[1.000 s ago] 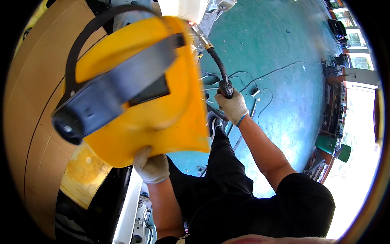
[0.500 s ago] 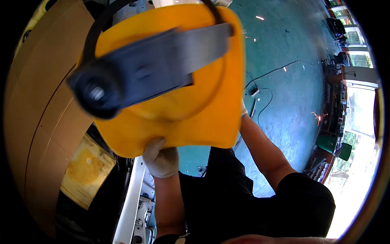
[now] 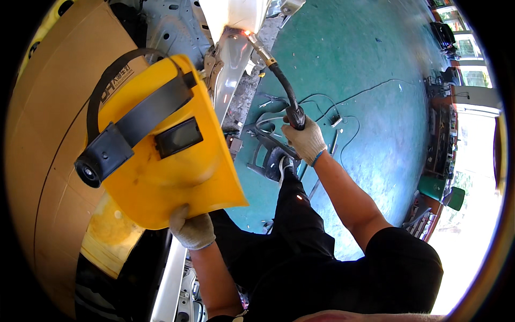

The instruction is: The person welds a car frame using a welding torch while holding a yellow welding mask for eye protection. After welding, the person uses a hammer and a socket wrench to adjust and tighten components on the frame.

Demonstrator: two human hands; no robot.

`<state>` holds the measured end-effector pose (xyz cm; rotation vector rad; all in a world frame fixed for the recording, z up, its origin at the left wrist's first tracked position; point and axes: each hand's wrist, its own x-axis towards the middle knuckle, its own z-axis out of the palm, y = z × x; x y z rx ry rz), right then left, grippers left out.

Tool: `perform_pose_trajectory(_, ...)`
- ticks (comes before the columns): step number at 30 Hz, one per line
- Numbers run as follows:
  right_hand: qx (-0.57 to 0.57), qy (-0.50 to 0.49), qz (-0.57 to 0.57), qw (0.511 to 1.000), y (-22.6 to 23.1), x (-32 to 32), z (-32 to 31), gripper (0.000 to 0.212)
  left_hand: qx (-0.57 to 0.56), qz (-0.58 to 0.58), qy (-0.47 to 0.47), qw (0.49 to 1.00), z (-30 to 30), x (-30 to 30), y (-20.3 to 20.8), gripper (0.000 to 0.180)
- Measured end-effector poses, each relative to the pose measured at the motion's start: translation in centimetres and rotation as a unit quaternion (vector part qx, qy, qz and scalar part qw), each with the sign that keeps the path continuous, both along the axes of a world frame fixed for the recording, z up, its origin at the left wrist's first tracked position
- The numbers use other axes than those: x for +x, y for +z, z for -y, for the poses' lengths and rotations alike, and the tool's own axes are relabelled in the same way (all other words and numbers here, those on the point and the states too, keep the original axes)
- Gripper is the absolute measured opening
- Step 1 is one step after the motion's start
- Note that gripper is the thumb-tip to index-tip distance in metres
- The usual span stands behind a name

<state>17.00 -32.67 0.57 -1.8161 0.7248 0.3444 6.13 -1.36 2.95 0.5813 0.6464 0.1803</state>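
Note:
My left hand [image 3: 192,229], in a pale knit glove, is closed on the lower edge of a yellow welding mask [image 3: 161,188]. The mask's inner side faces me, with a black headband [image 3: 155,107] and a dark viewing window [image 3: 179,137]. Wrapped round the handle of a welding torch [image 3: 295,115] is my gloved right hand [image 3: 307,139]. The torch's curved black neck leads up to a metal nozzle, whose tip is at a glowing orange spot on a metal car body panel [image 3: 233,53]. A pair of locking pliers [image 3: 212,67] is clamped beside the panel.
Brown cardboard [image 3: 48,177] covers the left side, near a stained yellowish pad [image 3: 110,236]. Cables [image 3: 357,96] trail over the green floor, where a dark stool [image 3: 268,155] stands beside my foot. A cluttered bench [image 3: 442,134] lines the right wall.
My left hand has moved the mask left and lower, uncovering the torch, my right hand and the glowing spot. Flying sparks over the floor have mostly gone.

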Motion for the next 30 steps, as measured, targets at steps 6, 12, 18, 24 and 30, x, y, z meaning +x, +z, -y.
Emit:
perform_pose_trajectory(6,-0.063,0.076,0.055,0.994,-3.7,-0.6,1.2,0.028,-0.037,0.04,-0.064,0.996,3.5,2.2,1.0,0.061)
perform_pose_trajectory(12,-0.226,0.273,0.11,0.928,-12.7,-1.9,6.1,0.035,-0.086,0.054,-0.078,0.992,8.0,4.8,2.8,0.059)
perform_pose_trajectory(18,-0.085,0.176,0.155,0.969,-7.3,-0.6,2.9,0.037,-0.093,0.062,-0.106,0.988,6.6,5.0,3.2,0.065)
perform_pose_trajectory(24,0.04,0.005,0.002,0.999,1.3,0.2,0.1,0.032,-0.023,0.038,-0.04,0.998,2.5,2.2,1.3,0.065)
perform_pose_trajectory(30,-0.045,0.078,-0.007,0.996,-0.1,-0.1,1.4,0.033,0.029,-0.014,0.002,0.999,0.0,0.2,0.6,0.062)
